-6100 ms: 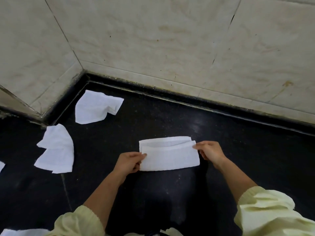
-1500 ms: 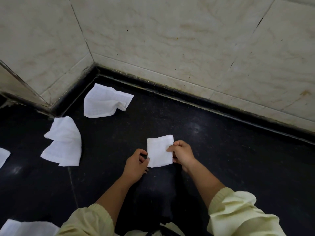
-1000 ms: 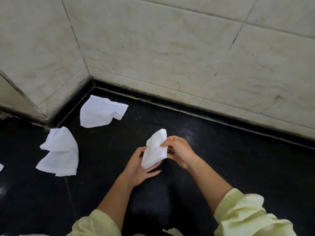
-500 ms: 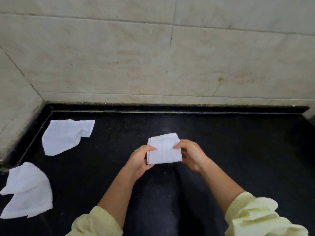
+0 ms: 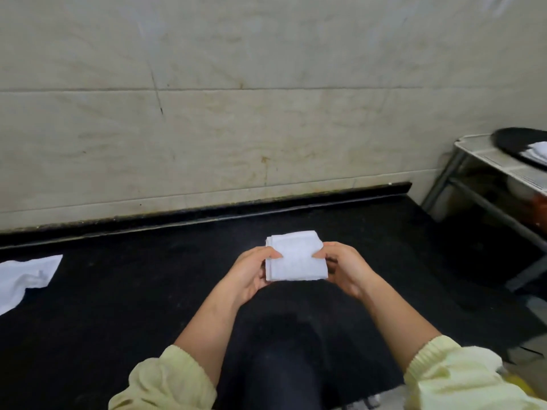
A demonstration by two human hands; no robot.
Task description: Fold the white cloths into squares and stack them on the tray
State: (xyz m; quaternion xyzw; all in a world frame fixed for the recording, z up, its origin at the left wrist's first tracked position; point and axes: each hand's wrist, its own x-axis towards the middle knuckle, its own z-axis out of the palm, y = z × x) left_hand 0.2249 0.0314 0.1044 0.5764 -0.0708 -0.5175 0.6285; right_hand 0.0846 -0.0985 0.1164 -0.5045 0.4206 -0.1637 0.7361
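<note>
A white cloth folded into a small square (image 5: 296, 257) is held above the black counter, in the middle of the view. My left hand (image 5: 251, 272) pinches its left edge with the thumb on top. My right hand (image 5: 343, 269) pinches its right edge the same way. At the far right a black tray (image 5: 512, 142) lies on a metal rack, with a folded white cloth (image 5: 537, 152) on it, cut off by the frame edge. One unfolded white cloth (image 5: 23, 279) lies crumpled on the counter at the far left.
The black counter (image 5: 148, 291) runs along a tiled wall (image 5: 236, 113) with a raised black lip at the back. The metal rack (image 5: 485, 170) stands past the counter's right end, with blurred items under its top shelf.
The folded cloth was lifted off the counter and is now held flat by both hands. The view has swung right: the rack and tray came in, two loose cloths slid left, one out of view.
</note>
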